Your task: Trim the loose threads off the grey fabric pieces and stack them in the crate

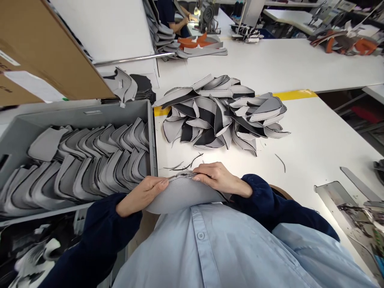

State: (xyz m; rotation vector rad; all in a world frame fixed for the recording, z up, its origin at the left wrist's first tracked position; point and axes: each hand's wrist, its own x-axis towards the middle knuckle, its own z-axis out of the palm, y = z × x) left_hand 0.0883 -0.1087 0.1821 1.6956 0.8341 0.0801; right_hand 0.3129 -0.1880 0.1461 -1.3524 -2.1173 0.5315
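Observation:
A light grey curved fabric panel (183, 196) is held close against my shirt, with its edge facing up. My left hand (147, 192) grips the left part of that edge, thumb on top. My right hand (217, 176) pinches the same edge farther right. Something small and shiny shows along the edge between the hands, too small to name. Beyond my hands lies a loose heap of grey and black sewn panels (210, 110). Left of me, a grey plastic crate (152, 140) holds rows of similar grey panels (75, 176).
Dark thread trimmings (192, 161) lie on the white table (315, 136). A sewing machine (366, 212) stands at the right. A cardboard box (45, 48) rises behind the crate. Farther back, a co-worker's arm (180, 24) reaches toward another sewing machine (207, 18), near orange and grey pieces (201, 42).

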